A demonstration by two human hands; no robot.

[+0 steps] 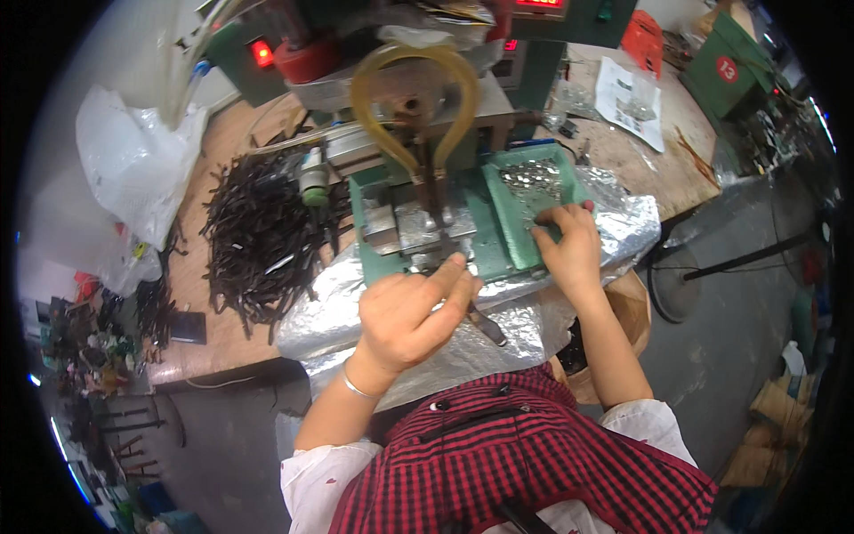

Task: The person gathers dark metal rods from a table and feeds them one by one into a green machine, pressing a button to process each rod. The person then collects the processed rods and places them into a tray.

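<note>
My left hand (417, 310) is at the front of a metal fixture (434, 223), under a machine head with a looped yellowish tube (471, 87). Its fingers are on a dark strip (488, 324), whose end sticks out toward me over the foil. Over the near part of a green tray (510, 230) is my right hand (570, 247), thumb and forefinger close together; whether a small part is between them cannot be told. Small shiny metal pieces (534, 179) lie in that tray. A large pile of dark strips (260, 233) lies left of the fixture.
Crumpled silver foil (333, 307) covers the bench edge. A white-and-green bottle-like part (313, 180) stands by the pile. Plastic bags (137, 160) hang at the left. A printed sheet (627, 100) and a green box (727, 70) are at the back right.
</note>
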